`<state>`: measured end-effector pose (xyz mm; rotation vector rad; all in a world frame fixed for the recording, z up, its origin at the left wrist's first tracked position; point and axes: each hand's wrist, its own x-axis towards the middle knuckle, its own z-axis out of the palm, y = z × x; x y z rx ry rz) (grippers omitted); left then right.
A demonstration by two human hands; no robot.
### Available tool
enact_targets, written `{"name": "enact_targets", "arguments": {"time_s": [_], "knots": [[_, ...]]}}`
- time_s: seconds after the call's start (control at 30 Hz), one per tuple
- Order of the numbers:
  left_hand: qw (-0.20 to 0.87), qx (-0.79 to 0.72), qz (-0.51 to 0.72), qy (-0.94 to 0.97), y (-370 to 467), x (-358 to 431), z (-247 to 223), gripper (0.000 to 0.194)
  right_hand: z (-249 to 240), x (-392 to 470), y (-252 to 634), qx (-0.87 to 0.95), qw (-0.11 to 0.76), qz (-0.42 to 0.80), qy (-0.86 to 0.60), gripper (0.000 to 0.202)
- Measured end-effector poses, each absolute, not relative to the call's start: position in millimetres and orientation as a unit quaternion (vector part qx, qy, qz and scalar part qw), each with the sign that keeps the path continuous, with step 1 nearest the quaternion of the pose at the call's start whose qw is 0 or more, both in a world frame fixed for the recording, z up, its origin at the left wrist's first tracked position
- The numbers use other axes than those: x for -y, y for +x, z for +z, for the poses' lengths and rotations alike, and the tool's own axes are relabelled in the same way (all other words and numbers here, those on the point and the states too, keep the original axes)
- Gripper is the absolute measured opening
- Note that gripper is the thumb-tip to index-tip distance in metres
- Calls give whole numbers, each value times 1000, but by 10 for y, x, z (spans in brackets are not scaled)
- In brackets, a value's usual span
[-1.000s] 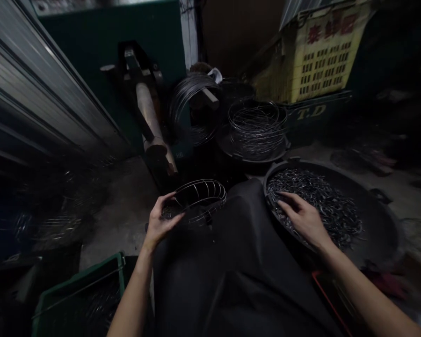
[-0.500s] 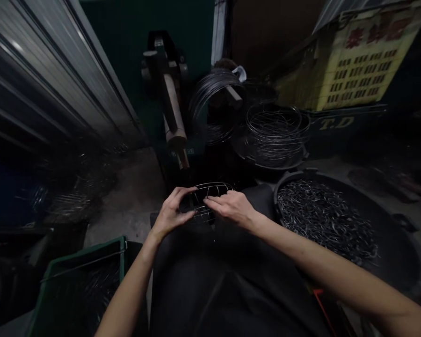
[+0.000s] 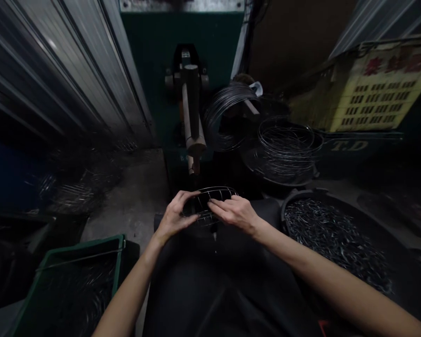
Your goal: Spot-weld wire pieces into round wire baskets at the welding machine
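My left hand (image 3: 175, 216) is curved in a C about the left side of a round wire frame (image 3: 220, 190), fingertips at its upper ring and thumb near its lower one, so I have it gripped there. The frame sits just above the dark cloth (image 3: 210, 281) over my lap, in front of the machine arm (image 3: 194, 121) that juts from a green machine (image 3: 147, 47). My right hand (image 3: 235, 214) is at the frame's right side, half curled, with fingers reaching in at the ring; I cannot tell whether a small piece is pinched between them. Near my right forearm is a broad black pan (image 3: 409, 269) heaped with short bent metal bits (image 3: 337, 238). Beyond it, wire hoops (image 3: 287, 150) are piled in a dark basin (image 3: 280, 184). On my left is a green crate (image 3: 119, 255), its contents too dim to make out.
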<state>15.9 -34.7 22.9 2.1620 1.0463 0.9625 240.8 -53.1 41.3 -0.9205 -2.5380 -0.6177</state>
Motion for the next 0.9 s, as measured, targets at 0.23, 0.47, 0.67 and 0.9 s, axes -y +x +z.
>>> {"name": "enact_targets", "arguments": {"time_s": [0.23,0.47,0.67,0.9], "knots": [[258,-397,377,796,136,332,185,54,407,477,2394,897,211,-270,-280,25],[250,-371,396,802,55,232,172,52,395,335,2406,901,241,-278,-231,25],[247,-373,416,792,37,138,148,51,402,217,2391,914,213,-263,-224,29],[230,-364,424,797,21,5,108,51,392,103,2389,910,195,-285,-228,25]]}}
